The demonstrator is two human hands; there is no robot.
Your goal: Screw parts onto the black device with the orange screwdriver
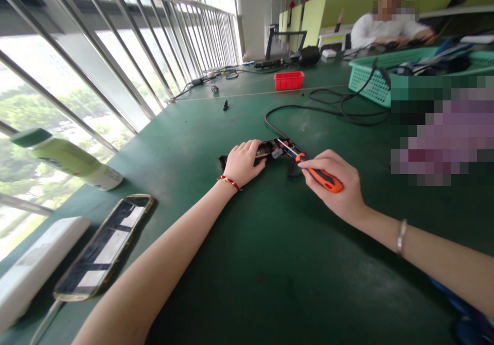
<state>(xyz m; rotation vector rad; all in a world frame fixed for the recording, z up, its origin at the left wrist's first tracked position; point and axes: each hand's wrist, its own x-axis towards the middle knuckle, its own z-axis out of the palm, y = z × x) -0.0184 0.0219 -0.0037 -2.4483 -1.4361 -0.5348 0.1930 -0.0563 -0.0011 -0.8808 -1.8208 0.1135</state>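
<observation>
While the black corded device with exposed wiring is held down on the green tabletop by the left hand, its opened end is left bare between the two hands. Its long axis is laid crosswise, with the wired end directed rightward and slightly away from the body. The left hand is curled over the casing, fingers bent and partly closed around it. By the right hand, closed on its handle, an orange-and-black screwdriver is gripped and slanted leftward and away, so that its shaft is aimed across the wired end. From the right hand, the device is found to the left and a little farther off; it is reached there only by the shaft. Whether the tip is seated cannot be told.
</observation>
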